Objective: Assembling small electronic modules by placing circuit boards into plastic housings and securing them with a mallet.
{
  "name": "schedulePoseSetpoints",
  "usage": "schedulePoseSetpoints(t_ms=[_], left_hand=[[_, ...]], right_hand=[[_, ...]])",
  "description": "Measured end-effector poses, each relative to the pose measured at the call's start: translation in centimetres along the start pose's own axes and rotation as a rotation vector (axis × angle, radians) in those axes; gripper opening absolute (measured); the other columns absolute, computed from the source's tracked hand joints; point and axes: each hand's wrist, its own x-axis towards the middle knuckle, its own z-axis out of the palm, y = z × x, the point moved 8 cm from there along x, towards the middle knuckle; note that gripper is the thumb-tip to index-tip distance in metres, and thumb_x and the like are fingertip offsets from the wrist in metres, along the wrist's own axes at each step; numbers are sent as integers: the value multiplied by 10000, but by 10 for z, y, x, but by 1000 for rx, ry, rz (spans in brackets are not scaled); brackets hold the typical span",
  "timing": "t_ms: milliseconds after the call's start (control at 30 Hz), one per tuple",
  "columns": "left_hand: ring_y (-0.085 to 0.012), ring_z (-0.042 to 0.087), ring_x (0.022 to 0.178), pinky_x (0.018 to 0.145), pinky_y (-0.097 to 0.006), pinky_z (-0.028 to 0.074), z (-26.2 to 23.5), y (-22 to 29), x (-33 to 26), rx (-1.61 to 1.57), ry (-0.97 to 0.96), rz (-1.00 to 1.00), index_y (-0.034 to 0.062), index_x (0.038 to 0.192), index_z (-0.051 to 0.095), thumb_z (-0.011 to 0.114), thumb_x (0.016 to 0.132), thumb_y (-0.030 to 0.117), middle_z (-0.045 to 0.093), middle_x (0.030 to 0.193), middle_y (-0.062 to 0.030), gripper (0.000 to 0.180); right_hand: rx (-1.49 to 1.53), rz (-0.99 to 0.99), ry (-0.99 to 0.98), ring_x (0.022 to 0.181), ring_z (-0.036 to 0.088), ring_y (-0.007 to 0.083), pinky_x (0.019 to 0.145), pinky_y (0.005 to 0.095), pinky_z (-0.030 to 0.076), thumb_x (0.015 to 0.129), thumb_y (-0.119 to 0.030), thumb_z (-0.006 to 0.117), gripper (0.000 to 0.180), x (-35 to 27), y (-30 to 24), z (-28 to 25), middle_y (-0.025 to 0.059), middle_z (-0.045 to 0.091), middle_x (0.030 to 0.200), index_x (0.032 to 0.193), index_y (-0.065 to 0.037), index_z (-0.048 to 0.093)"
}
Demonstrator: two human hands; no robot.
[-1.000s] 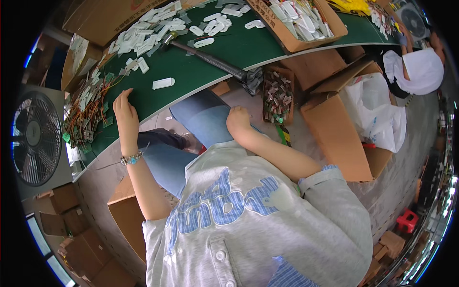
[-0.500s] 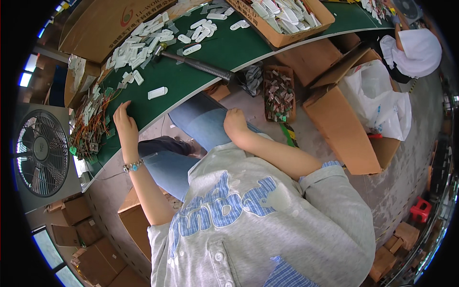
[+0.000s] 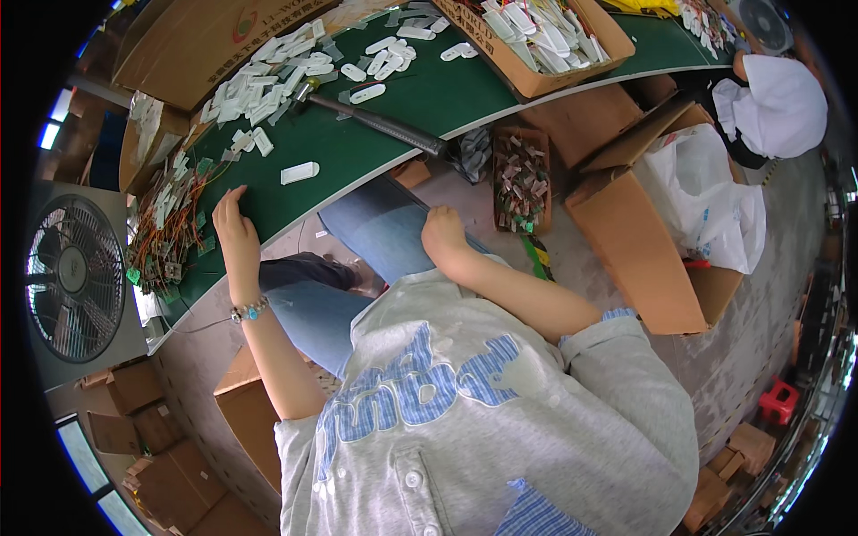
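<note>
My left hand (image 3: 234,223) lies flat on the near edge of the green table (image 3: 357,147), fingers spread and holding nothing. A bracelet sits on that wrist. Just left of it is a tangle of coloured wires and small green boards (image 3: 170,232). A single white plastic piece (image 3: 299,171) lies a little beyond the fingertips. My right hand (image 3: 444,237) rests on my thigh in blue jeans (image 3: 375,237), with the fingers bent under and out of sight. A long dark tool (image 3: 380,122) lies across the table.
A heap of white plastic pieces (image 3: 268,76) and a cardboard box of white parts (image 3: 536,40) are farther back. A small tray of parts (image 3: 521,183) and a cardboard box with a white bag (image 3: 688,223) stand on the floor. A fan (image 3: 71,277) stands left; another person's white-capped head (image 3: 778,89) is at right.
Both hands stay where they were, the left on the table edge and the right on the thigh. Only the view has tilted a little.
</note>
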Motion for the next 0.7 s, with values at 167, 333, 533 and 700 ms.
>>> schedulePoseSetpoints(t_ms=[167, 333, 533, 700], left_hand=[[-368, 444, 1326, 1122, -483, 373, 0, 10, 2, -28, -7, -26, 28, 1290, 552, 398, 809, -140, 537, 1328, -210, 532], [-363, 453, 1330, 1128, -469, 365, -1, 15, 5, -43, -24, -52, 23, 1307, 543, 395, 822, -136, 537, 1345, -195, 532], [-373, 497, 1265, 1100, -472, 390, -16, 31, 10, -97, 18, -47, -6, 1191, 596, 444, 722, -167, 585, 1248, -185, 518], [-374, 525, 1222, 1057, -463, 436, -20, 27, 3, -139, 69, -84, -12, 1123, 614, 479, 707, -160, 598, 1190, -177, 462]], right_hand=[[-72, -2, -94, 1010, 599, 271, 795, 378, 448, 895, -152, 545, 270, 5, 4, 11, 131, 647, 1092, 1060, -49, 733], [-107, -3, -102, 997, 598, 274, 793, 377, 446, 883, -155, 551, 268, 12, 10, 14, 133, 647, 1066, 1046, -41, 730], [-48, -17, -86, 969, 609, 275, 771, 393, 462, 843, -131, 557, 229, 20, 26, 27, 130, 655, 1009, 927, -44, 752], [-135, -70, -324, 1021, 640, 273, 795, 419, 480, 869, -141, 571, 233, 31, 44, 46, 111, 685, 1067, 959, -86, 779]])
